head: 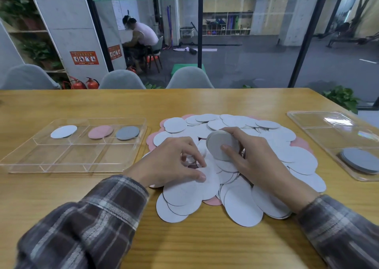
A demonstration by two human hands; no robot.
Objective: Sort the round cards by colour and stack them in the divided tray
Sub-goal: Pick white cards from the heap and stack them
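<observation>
Table [205, 246]: wood-grain top that carries everything listed.
Pile [299, 158]: round cards heaped at the centre of the table, overlapping. Most are white, and pink ones show at the left, right and near edges.
Left hand [174, 158]: palm down on the pile with the fingers curled. Thumb and forefinger tips are close together, pinching the loose card.
Loose card [207, 186]: white, on top of the pile's near half, under the left thumb tip. Whether it is lifted cannot be told.
Right hand [258, 160]: wrapped round the grey stack, thumb flat across its face and fingers curled behind its rim.
Grey stack [218, 144]: several grey cards held together, tilted on edge just above the middle of the pile.
Tray [61, 167]: clear and divided, left of the pile and just beside it. The near compartments hold nothing visible.
White card [63, 131]: far-left compartment of the tray.
Pink card [100, 131]: far-middle compartment.
Grey card [127, 133]: far-right compartment, next to the pink card.
Second tray [320, 125]: clear, at the right edge of the table, apart from the pile.
Side stack [361, 160]: grey cards at the near end of the second tray.
Sleeves [92, 217]: plaid, reaching to both wrists.
</observation>
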